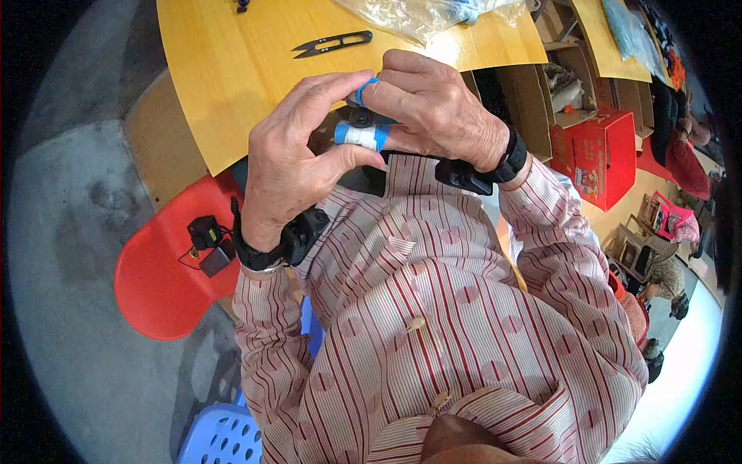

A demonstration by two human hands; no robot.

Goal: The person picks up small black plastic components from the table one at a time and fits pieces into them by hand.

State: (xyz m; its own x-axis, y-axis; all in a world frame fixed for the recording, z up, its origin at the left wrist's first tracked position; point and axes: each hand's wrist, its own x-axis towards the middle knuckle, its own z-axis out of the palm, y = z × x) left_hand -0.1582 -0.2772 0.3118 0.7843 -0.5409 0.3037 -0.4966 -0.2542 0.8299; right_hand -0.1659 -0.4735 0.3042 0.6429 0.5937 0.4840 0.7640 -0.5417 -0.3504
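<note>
Above my lap, at the near edge of the table, both hands meet around a small black round part [361, 117], mostly hidden by the fingers. My left hand [294, 151] curves round it, fingertips touching those of the other hand and thumb stretched below. My right hand [433, 108] is closed, its fingers bent and pressed toward the part. Blue-and-white tape [362, 136] is wrapped round what looks like the right thumb. Another blue band [365, 91] shows at a right fingertip. Black thread snips [332, 44] lie on the table beyond the hands.
A clear plastic bag [433, 19] rests on the yellow wooden table [224, 77]. At left, a red chair [154, 271] carries small black devices [207, 236]. A blue basket [220, 437] stands lower left. Cardboard boxes [541, 108] and a red box [599, 158] are at right, with people beyond.
</note>
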